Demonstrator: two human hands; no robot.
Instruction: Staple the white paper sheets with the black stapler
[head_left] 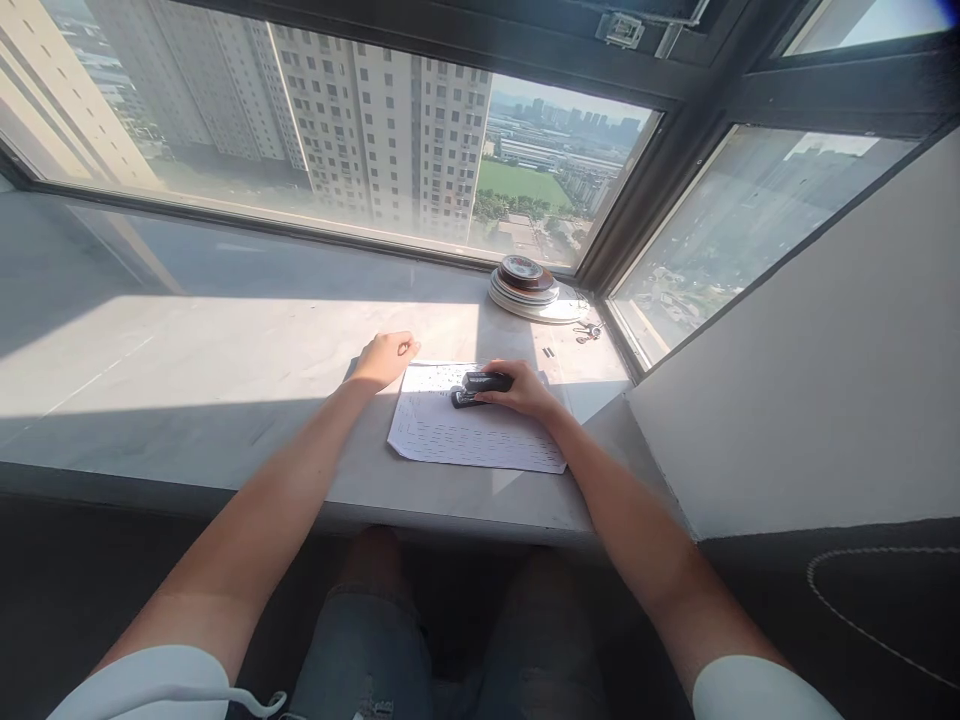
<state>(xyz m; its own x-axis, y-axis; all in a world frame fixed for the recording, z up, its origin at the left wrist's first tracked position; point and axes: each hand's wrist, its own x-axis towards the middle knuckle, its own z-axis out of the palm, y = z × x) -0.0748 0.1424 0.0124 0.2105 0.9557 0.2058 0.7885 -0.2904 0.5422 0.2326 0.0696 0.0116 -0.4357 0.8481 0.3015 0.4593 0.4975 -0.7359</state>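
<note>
A black stapler (484,382) is gripped by my right hand (523,388), its jaw pointing left over the middle of the paper sheets (480,437). The sheets lie flat on the sill and carry lines of writing or print too small to read. Just past their upper left corner, my left hand (386,358) rests on the sill with its fingers curled in. Whether anything sits inside those curled fingers is hidden from me.
Behind the papers, a stack of round dishes or lids (523,290) stands in the window corner. Small metal items (589,331) and short dark strips (548,352) lie beside it. A window (390,150) borders the stone sill (225,370); a white wall (810,380) closes the right side.
</note>
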